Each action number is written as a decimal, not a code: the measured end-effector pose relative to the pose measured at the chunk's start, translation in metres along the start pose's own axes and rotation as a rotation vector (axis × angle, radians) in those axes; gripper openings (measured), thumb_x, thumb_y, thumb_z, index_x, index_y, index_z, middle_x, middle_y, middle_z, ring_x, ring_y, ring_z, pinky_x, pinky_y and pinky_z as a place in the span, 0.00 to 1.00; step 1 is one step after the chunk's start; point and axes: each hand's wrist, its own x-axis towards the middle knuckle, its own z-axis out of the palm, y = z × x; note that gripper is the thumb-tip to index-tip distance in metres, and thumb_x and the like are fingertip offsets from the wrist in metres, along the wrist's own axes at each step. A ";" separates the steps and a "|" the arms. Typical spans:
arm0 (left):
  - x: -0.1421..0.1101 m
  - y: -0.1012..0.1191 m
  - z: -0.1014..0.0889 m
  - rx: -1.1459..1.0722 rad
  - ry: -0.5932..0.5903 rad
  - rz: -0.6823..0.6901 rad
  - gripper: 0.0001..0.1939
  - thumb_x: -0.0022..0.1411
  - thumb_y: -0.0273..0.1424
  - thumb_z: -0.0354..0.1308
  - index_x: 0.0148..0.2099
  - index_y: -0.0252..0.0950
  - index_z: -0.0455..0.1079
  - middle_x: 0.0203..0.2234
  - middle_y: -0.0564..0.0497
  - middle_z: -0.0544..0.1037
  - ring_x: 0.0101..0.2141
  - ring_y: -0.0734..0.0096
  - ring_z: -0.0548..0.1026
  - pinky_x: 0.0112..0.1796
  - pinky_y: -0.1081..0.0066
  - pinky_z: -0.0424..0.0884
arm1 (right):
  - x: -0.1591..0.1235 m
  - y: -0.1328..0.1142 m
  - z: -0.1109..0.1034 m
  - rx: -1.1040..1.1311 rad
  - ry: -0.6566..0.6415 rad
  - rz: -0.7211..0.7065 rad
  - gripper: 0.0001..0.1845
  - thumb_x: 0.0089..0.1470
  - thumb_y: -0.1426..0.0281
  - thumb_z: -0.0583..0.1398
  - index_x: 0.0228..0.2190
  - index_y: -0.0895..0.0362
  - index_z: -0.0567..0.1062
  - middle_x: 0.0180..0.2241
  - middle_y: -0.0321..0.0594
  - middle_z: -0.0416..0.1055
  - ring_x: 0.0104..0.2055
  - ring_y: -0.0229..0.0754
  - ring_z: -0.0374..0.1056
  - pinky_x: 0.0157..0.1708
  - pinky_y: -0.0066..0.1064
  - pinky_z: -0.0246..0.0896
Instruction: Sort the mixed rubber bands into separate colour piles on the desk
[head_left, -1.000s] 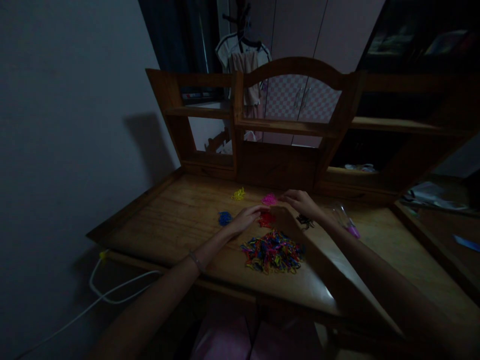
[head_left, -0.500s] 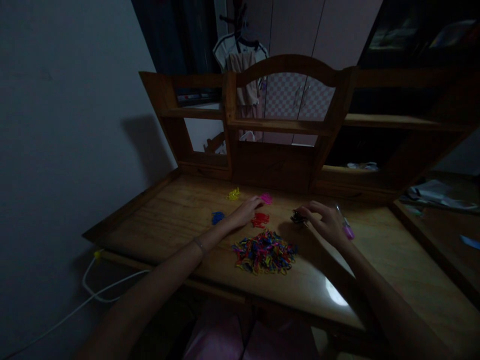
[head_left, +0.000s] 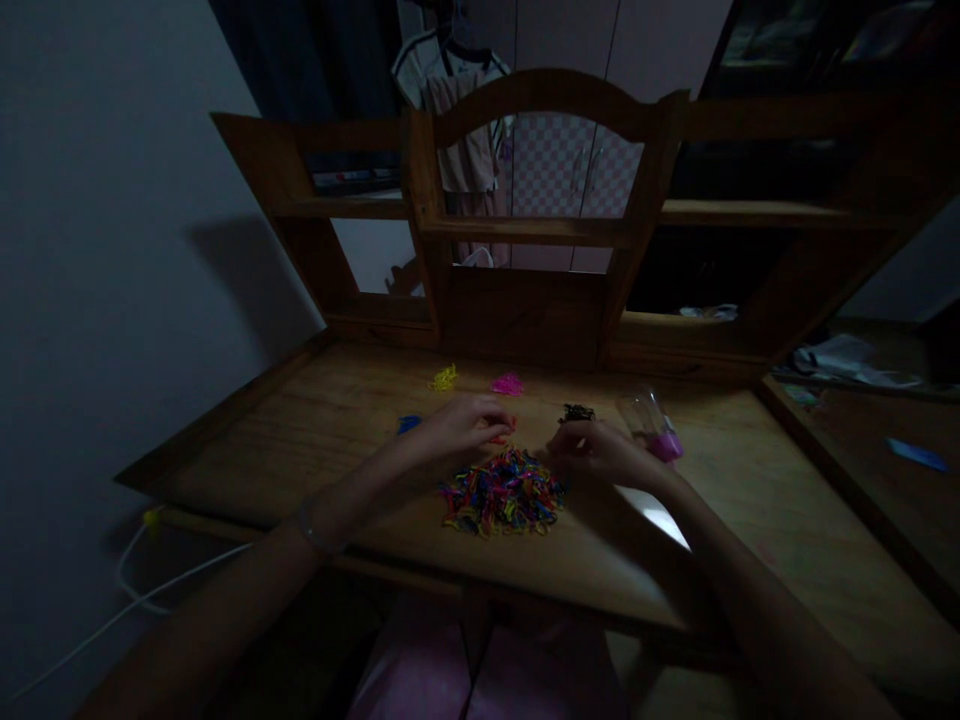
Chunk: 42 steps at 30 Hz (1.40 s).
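Pink clothing (head_left: 420, 670) covers the lap at the bottom edge, just short of the wooden desk (head_left: 787, 500), and off to the left a white cable (head_left: 184, 577) loops below the desk's front edge. Nearest on the wood, roughly in the middle, lies the mixed heap (head_left: 502, 495) of small pieces in red, blue, yellow, pink and dark tones. The right hand (head_left: 596, 450) is just beyond the heap's right side, its fingers bent and drawn close together; I cannot tell whether that grip has a piece in it. The left hand (head_left: 457, 425), with a bracelet (head_left: 319, 530) on its wrist, reaches in from the other side, fingertips at the red pile (head_left: 510, 424), which it partly hides; whether this grip is pinching a red piece or only touching the pile, I cannot tell. Left of that hand, the blue pile (head_left: 409, 423) is partly covered by it. Near the right hand stand the black pile (head_left: 577, 412), just past the knuckles, and a clear container (head_left: 641, 410) with a purple end (head_left: 665, 446), lying tilted. Farther back sit the pink pile (head_left: 508, 384) and, to its left, the yellow pile (head_left: 444, 377). Behind them rises a wooden shelf unit (head_left: 525, 232), with hanging clothes (head_left: 469, 160) and checkered cabinet doors (head_left: 551, 165) beyond.
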 end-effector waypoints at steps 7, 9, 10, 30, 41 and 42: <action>0.008 0.003 0.027 0.084 -0.050 0.088 0.12 0.64 0.34 0.54 0.46 0.38 0.76 0.37 0.47 0.76 0.38 0.66 0.73 0.40 0.70 0.66 | 0.002 -0.002 0.000 0.110 -0.117 0.018 0.10 0.54 0.68 0.61 0.39 0.54 0.78 0.35 0.40 0.77 0.36 0.41 0.71 0.35 0.29 0.65; 0.012 0.006 0.035 0.119 -0.074 0.122 0.11 0.63 0.35 0.56 0.44 0.38 0.76 0.34 0.48 0.75 0.37 0.65 0.73 0.38 0.69 0.65 | 0.001 -0.003 -0.002 0.109 -0.133 0.017 0.10 0.54 0.68 0.60 0.39 0.53 0.78 0.35 0.39 0.77 0.36 0.40 0.71 0.35 0.29 0.65; 0.014 0.007 0.038 0.127 -0.079 0.131 0.10 0.62 0.34 0.57 0.42 0.38 0.77 0.33 0.48 0.75 0.37 0.64 0.72 0.37 0.69 0.65 | 0.001 -0.004 -0.003 0.104 -0.138 0.014 0.10 0.55 0.68 0.60 0.39 0.53 0.78 0.35 0.39 0.77 0.36 0.40 0.71 0.35 0.29 0.65; 0.011 0.007 0.030 -0.265 -0.006 -0.081 0.12 0.62 0.37 0.57 0.40 0.34 0.75 0.34 0.49 0.79 0.35 0.69 0.75 0.38 0.71 0.69 | 0.003 0.002 -0.009 -0.009 0.326 -0.016 0.12 0.58 0.66 0.56 0.39 0.56 0.77 0.35 0.43 0.78 0.33 0.41 0.73 0.33 0.30 0.66; 0.006 0.006 0.029 -0.322 -0.073 -0.062 0.12 0.62 0.35 0.56 0.43 0.33 0.74 0.33 0.47 0.79 0.33 0.71 0.75 0.34 0.72 0.69 | 0.003 0.006 -0.007 -0.038 0.344 -0.016 0.12 0.58 0.67 0.56 0.39 0.56 0.77 0.36 0.44 0.77 0.32 0.42 0.72 0.33 0.31 0.65; 0.006 0.006 0.028 -0.325 -0.078 -0.053 0.12 0.62 0.34 0.56 0.44 0.33 0.74 0.34 0.47 0.79 0.33 0.70 0.76 0.35 0.72 0.69 | 0.004 0.007 -0.007 -0.035 0.344 -0.015 0.12 0.58 0.67 0.56 0.39 0.56 0.77 0.36 0.44 0.77 0.33 0.42 0.72 0.33 0.31 0.65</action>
